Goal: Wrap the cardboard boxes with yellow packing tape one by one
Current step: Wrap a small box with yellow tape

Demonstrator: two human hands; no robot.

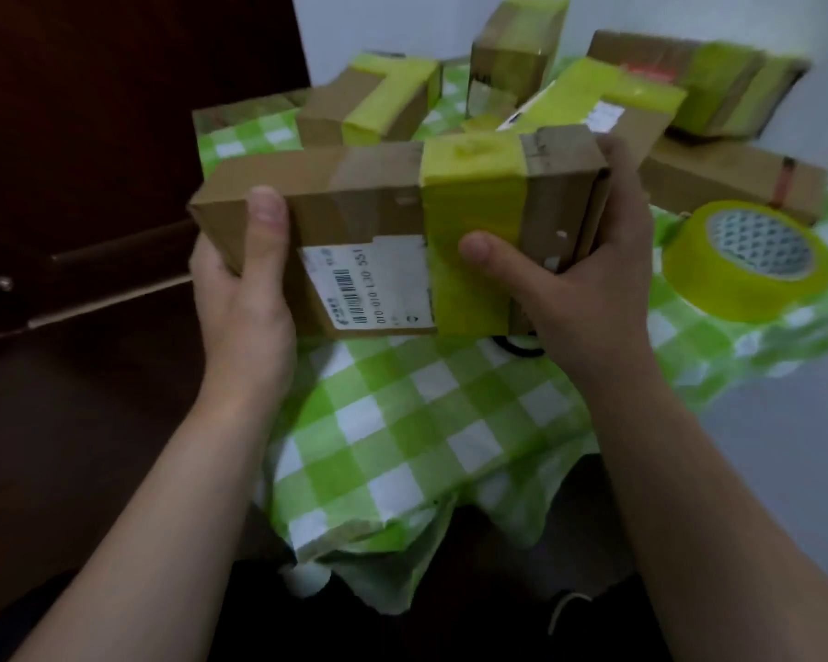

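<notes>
I hold a brown cardboard box in the air over the table, tilted toward me. A band of yellow tape runs around it right of its middle, and a white shipping label sits on its near face. My left hand grips its left end, thumb on the near face. My right hand grips the right end, thumb pressing on the yellow band. The roll of yellow packing tape lies on the cloth to the right, apart from both hands.
A green-and-white checked cloth covers the small table. Several taped cardboard boxes crowd its far half and back right corner. A white wall stands behind and right; a dark door and floor lie to the left.
</notes>
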